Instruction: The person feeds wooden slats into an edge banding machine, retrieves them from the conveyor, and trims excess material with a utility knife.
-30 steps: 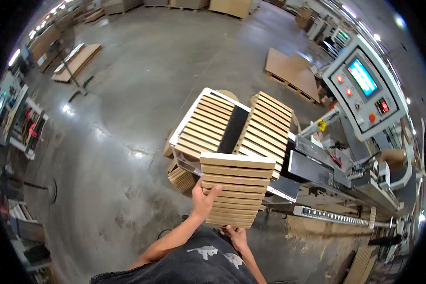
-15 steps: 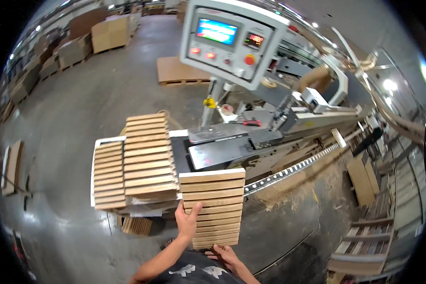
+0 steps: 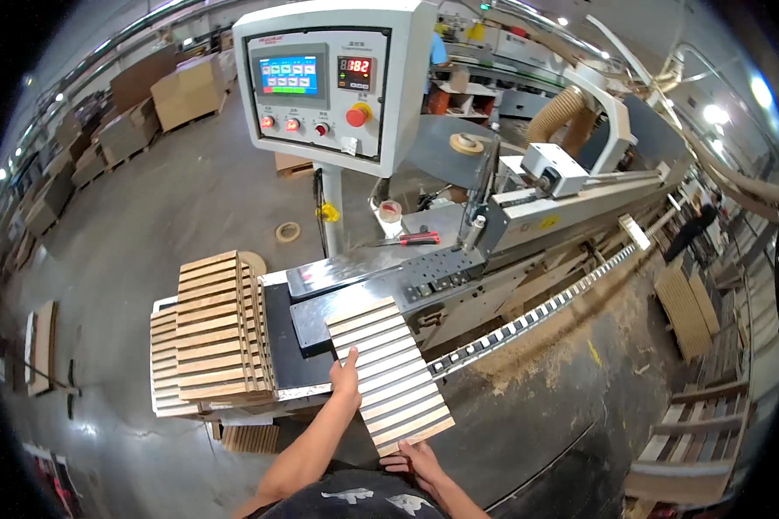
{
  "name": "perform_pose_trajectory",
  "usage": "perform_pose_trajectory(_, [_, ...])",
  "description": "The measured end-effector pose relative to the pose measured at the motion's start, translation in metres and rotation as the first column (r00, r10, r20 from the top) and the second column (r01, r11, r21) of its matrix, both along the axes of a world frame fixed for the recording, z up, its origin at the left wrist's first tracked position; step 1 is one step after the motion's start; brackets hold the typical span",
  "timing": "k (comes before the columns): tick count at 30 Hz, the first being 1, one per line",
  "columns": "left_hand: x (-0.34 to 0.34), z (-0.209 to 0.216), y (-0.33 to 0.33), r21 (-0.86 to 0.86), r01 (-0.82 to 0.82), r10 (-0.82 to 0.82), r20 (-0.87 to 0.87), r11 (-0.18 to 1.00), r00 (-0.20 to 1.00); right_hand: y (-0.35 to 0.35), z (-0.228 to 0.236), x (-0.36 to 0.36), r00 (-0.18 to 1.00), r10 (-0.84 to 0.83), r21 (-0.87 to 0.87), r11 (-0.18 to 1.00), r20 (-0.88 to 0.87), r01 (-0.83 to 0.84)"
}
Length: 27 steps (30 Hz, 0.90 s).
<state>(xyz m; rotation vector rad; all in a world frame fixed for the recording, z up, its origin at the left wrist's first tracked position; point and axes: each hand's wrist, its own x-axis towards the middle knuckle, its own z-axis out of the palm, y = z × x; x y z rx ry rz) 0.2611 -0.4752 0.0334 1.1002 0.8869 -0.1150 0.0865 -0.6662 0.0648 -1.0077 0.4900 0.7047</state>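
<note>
A slatted wooden panel (image 3: 391,372), pale strips with dark gaps between them, is held tilted in front of the machine's metal bed. My left hand (image 3: 346,381) grips its left edge, thumb on top and the other fingers hidden underneath. At the near edge my right hand (image 3: 417,462) is closed on the panel's corner area, with some fingers showing below the edge. The panel's far end is close to the dark metal plate (image 3: 381,294) of the machine. To the left, a stack of similar slatted panels (image 3: 221,329) rests on a support.
A control box (image 3: 329,95) with a screen and buttons stands on a post beyond the bed. Red-handled pliers or a similar tool (image 3: 420,238) lie on the machine. A roller rail (image 3: 537,307) runs far right, with sawdust below. Slatted boards (image 3: 685,311) stand at the right.
The panel has turned, its far end swinging left, and its face now looks brighter. Both hands keep hold. The view has shifted, with the control box now further left.
</note>
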Motion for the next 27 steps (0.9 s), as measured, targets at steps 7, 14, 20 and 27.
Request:
perform_pose_trajectory(7, [0.028,-0.005,-0.011,-0.17,0.132,-0.094,0.216,0.977,0.972,0.004,0.009,0.059,0.996,-0.077,-0.175,0.981,0.035,0.082])
perform_pose_trajectory(14, [0.051,-0.015,-0.022,0.05,0.047,-0.056,0.203,0.998,0.978,0.027,0.004,0.095,0.989,-0.15,-0.218,0.964,0.021,0.151])
perform_pose_trajectory(20, [0.062,-0.011,-0.021,0.186,0.074,-0.11,0.189,0.98,0.976,0.032,-0.005,0.106,0.994,-0.11,-0.333,0.937,0.007,0.106])
perform_pose_trajectory(27, [0.072,0.002,-0.027,0.241,0.134,-0.169,0.133,0.961,0.977,0.011,-0.01,0.118,0.99,-0.098,-0.275,0.959,-0.103,0.067])
